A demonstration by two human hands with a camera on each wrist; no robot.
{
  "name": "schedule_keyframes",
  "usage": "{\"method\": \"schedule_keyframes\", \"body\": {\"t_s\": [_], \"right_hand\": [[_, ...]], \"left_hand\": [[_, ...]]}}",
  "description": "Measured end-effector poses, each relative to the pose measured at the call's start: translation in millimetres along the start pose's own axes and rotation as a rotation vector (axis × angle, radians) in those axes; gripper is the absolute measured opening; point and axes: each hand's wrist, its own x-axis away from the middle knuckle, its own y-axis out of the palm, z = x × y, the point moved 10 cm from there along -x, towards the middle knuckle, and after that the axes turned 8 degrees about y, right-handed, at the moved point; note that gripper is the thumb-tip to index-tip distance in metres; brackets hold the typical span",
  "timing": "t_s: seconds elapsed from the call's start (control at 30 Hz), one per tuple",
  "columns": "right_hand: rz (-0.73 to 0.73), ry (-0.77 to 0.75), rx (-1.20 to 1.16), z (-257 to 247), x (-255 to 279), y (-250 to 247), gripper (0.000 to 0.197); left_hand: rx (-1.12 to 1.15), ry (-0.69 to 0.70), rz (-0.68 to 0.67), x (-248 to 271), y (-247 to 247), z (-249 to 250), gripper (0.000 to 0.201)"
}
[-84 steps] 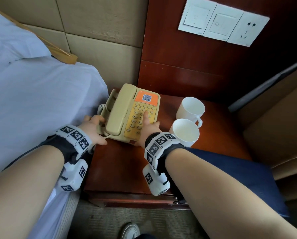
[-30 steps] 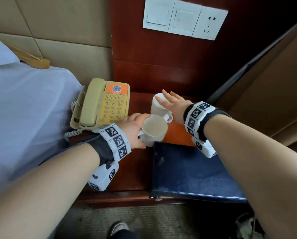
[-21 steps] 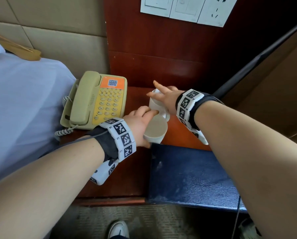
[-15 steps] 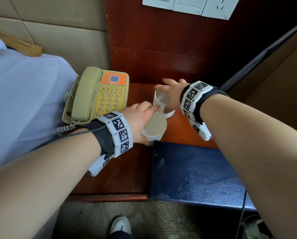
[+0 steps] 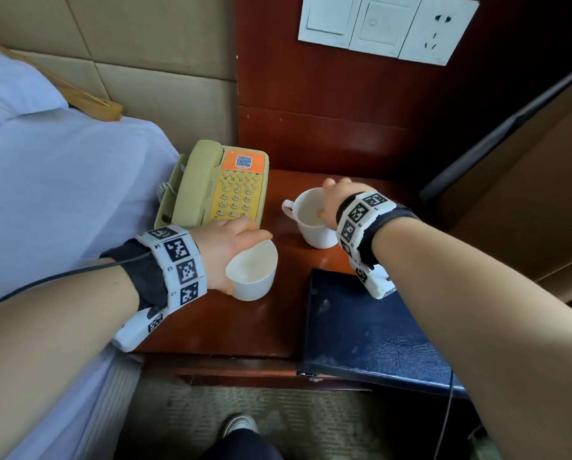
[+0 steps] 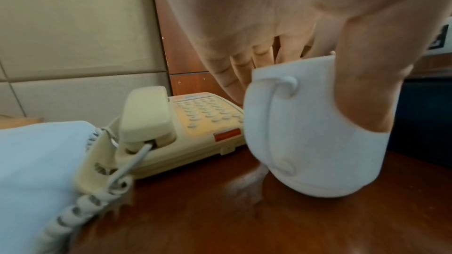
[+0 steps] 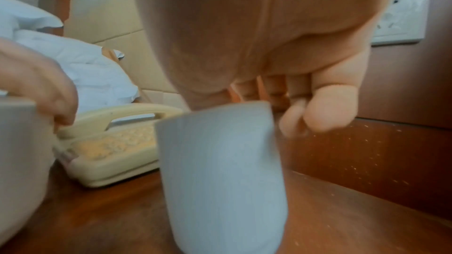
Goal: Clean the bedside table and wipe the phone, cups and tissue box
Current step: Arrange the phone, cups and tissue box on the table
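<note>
Two white cups stand on the dark red wooden bedside table [image 5: 287, 327]. My left hand [image 5: 234, 250] grips the near cup [image 5: 251, 273], thumb on its outer wall [image 6: 367, 92] and fingers over the far rim. My right hand [image 5: 331, 200] pinches the rim of the far cup [image 5: 311, 220], thumb inside and fingers outside; its handle points left. Seen from the right wrist, that cup [image 7: 220, 171] stands upright on the wood. The beige phone [image 5: 218, 187] with yellow keypad lies at the back left, handset on its cradle [image 6: 146, 115].
A dark blue leather folder [image 5: 370, 330] covers the table's front right corner and overhangs it. The bed with white sheet [image 5: 62, 200] presses against the table's left side. A wood wall panel with switches and a socket [image 5: 387, 28] rises behind. The coiled phone cord [image 6: 80, 206] hangs at the left edge.
Both hands left the phone and took a cup each. Half a second ago the cups were tilted close together; now they stand apart, the near one drawn toward the front.
</note>
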Motion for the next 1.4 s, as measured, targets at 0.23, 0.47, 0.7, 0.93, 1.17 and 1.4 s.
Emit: {"method": "schedule_keyframes", "body": {"t_s": [0.23,0.47,0.7,0.93,1.17,1.4], "right_hand": [[-0.057,-0.018,-0.061,0,-1,4,0.057],[-0.106,-0.246,-0.081,-19,10,4,0.042],[-0.121,-0.454,0.140,-86,22,12,0.040],[-0.087,-0.478,0.076,-100,43,18,0.038],[-0.108,-0.404,-0.143,-74,72,17,0.069],[-0.168,-0.518,-0.098,-92,90,30,0.091]], "left_hand": [[-0.008,-0.058,0.022,7,2,-16,0.104],[-0.021,-0.232,0.080,28,0,-39,0.105],[-0.011,-0.433,0.097,64,5,-67,0.088],[0.137,-0.503,0.175,74,16,-75,0.096],[0.264,-0.413,0.228,74,11,-77,0.085],[0.261,-0.473,0.268,82,6,-80,0.080]]}}
